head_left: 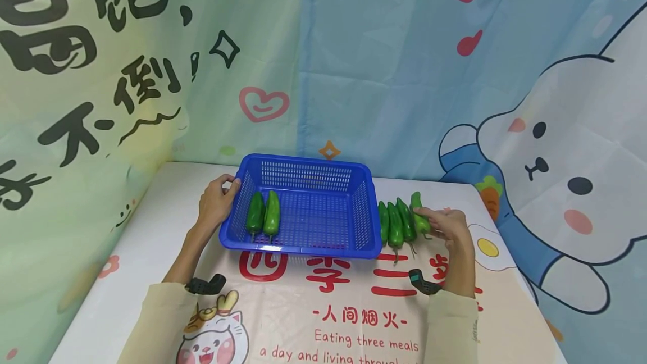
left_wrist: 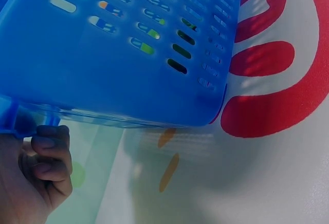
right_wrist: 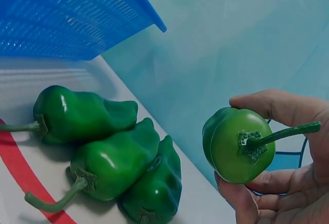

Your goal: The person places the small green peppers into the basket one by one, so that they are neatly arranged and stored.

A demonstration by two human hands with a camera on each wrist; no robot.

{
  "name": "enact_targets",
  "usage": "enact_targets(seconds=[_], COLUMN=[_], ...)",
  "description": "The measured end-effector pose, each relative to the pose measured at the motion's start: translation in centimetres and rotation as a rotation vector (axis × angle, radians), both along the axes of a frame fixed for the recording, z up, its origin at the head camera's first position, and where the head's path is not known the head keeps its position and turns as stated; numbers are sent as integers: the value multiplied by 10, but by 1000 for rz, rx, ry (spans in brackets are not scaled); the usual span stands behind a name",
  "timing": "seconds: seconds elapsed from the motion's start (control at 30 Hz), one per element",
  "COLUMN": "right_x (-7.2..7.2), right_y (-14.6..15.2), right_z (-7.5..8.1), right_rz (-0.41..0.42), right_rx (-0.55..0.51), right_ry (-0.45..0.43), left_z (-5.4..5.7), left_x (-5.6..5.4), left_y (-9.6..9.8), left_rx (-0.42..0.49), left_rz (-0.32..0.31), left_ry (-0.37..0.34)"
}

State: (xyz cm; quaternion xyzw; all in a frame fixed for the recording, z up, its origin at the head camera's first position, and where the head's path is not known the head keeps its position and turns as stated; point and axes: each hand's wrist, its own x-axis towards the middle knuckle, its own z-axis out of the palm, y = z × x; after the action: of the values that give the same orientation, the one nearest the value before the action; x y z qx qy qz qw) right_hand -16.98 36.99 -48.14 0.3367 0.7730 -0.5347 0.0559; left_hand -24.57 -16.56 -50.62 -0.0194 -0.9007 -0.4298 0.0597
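A blue plastic basket (head_left: 318, 221) with slotted walls stands on the table, two green peppers (head_left: 272, 213) lying side by side at its left end. My left hand (head_left: 216, 202) grips the basket's left rim; in the left wrist view its fingers (left_wrist: 54, 154) curl under that edge. Between the thumb and fingers of my right hand (head_left: 451, 226) is a green pepper (right_wrist: 241, 144), its stem end facing the right wrist camera. Right of the basket, three more green peppers (right_wrist: 115, 162) lie in a row on the table, just left of the held one.
A printed cloth with red characters and a cartoon cat (head_left: 214, 339) covers the table (head_left: 303, 308). Behind the table hangs a curtain (head_left: 374, 72) with a white cartoon rabbit on its right side. Dark wrist devices (head_left: 206, 285) sit by both sleeves.
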Motion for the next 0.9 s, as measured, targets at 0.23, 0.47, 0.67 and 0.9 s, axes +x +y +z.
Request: enact_targets(seconds=[0.23,0.47,0.67,0.9], right_x=[2,3,3,0], right_y=[-5,-8,-11,-17], right_z=[5,7,10,19], right_rz=[21,58,73,122], right_rx=[2,-13,-23,-7], right_ry=[15,13,22,50], left_z=[-1,-2,-1,0], left_x=[-2,-1,0,0], left_y=[-1,-1,-1,0], left_rx=[-1,0,9,1], left_rz=[-4,-5,-8,-9], left_ry=[10,12,14,21])
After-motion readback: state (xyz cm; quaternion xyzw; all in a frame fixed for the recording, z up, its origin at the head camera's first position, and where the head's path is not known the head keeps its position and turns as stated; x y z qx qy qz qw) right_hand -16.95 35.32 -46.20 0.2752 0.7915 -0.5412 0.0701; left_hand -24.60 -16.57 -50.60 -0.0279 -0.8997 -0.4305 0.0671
